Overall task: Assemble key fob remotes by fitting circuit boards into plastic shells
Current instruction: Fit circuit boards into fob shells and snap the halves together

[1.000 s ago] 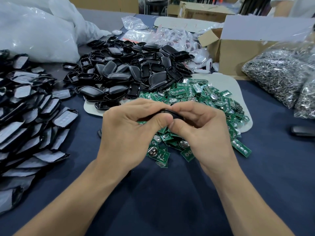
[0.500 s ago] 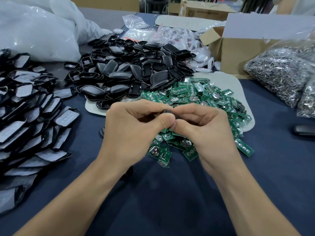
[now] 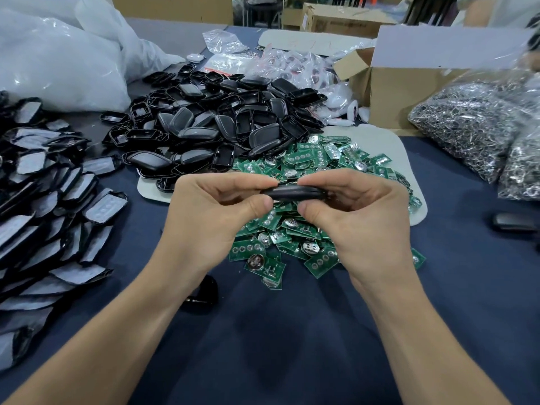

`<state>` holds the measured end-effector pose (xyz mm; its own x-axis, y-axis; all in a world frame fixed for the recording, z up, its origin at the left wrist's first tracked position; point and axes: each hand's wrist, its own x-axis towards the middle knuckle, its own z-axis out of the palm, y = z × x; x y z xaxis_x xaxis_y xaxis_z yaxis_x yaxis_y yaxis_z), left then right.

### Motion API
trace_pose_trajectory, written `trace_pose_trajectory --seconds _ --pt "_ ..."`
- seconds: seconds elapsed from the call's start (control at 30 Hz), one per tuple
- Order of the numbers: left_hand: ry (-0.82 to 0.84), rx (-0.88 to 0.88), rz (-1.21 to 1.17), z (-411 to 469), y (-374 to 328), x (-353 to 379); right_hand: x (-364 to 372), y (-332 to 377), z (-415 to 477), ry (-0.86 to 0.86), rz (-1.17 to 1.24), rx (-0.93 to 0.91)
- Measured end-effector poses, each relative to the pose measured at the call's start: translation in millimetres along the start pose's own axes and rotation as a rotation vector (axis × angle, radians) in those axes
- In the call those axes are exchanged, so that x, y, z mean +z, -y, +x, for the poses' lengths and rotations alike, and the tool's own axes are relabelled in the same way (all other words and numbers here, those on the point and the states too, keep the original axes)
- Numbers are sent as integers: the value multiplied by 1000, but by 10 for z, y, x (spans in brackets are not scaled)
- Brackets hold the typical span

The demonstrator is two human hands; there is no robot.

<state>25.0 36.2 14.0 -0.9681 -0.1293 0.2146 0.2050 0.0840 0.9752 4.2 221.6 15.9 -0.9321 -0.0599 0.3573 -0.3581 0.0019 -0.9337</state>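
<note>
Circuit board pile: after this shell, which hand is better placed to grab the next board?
Probably the right hand: it is directly over the circuit board pile, while the left hand sits at the pile's left edge. Both pinch the black shell.

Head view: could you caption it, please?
Left hand and right hand pinch a black shell over green circuit boards.
</note>
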Motion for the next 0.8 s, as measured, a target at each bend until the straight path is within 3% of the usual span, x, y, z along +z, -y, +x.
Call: trace_pose_trajectory --seconds 0.27,0.43,0.53,0.63,0.8 --pt "-1 -87 -20 -28 -11 48 16 31 8 -20 92 6" --pt "181 -293 -127 -69 -10 89 101 4 -30 4 198 153" --pt "277 -408 -215 -87 13 102 98 12 -46 -20 59 151" --pt "345 -413 -241 -90 28 127 69 32 -48 -28 -115 101" --pt "317 -402 -330 -94 41 168 74 65 -70 4 -209 24"
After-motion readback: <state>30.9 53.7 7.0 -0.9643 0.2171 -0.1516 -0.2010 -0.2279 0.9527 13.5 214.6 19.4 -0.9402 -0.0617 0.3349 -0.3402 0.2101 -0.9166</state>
